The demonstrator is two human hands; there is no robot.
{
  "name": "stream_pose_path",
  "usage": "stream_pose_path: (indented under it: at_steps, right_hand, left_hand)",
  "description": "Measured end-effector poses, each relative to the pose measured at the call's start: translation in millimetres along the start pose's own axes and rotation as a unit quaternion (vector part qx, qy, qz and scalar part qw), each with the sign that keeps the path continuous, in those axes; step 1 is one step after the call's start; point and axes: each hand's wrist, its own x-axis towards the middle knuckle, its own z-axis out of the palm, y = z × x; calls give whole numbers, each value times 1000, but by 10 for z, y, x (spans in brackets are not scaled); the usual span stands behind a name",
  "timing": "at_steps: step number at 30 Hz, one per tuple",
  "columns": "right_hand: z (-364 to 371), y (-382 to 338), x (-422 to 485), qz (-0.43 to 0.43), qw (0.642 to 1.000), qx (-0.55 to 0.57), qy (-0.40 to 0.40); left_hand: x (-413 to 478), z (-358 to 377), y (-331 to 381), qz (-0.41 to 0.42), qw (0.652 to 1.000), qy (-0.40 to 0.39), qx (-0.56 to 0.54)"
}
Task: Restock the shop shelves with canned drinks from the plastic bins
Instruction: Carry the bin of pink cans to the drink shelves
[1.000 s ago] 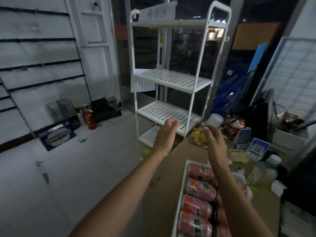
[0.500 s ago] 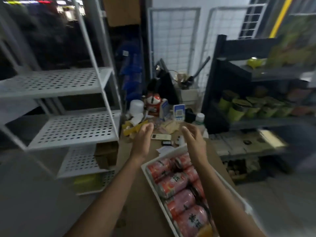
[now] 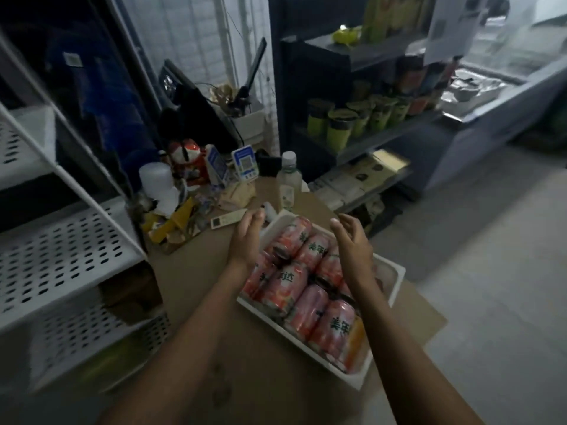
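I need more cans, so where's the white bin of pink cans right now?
In the head view, the white bin lies right of centre on the brown surface, under the left hand and right hand, just nearer than the white-capped bottle.

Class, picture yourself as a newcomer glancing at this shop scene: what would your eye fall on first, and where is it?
The pink drink cans lying on their sides in the white plastic bin, at the centre on brown cardboard, stand out most. The person's left hand and right hand hover open just above them. At the left stands a white perforated metal shelf rack.
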Motion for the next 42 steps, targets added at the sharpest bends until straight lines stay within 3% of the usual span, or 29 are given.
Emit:
stream_pose_path:
  at_steps: [15, 21, 25, 31, 38, 42]
  right_hand:
    - [-79, 586, -503, 85, 990, -2, 108]
    - [-105, 606, -625, 100, 979, -7, 178]
    - [-180, 682, -728, 119, 963, -22, 242]
    - [-218, 828, -826, 135, 911, -53, 385]
    - [-205, 1186, -895, 205, 895, -81, 388]
    - [-306, 1257, -816, 248, 906, -89, 333]
  left_hand:
    - [60, 22, -565, -10, 992, -116, 54]
    - [278, -182, -601, 4, 991, -120, 61]
    - [462, -341, -780, 31, 983, -121, 138]
    - [617, -428, -983, 24, 979, -130, 158]
    - [734, -459, -1196, 23, 976, -131, 172]
    - [860, -438, -1210, 15, 968, -120, 219]
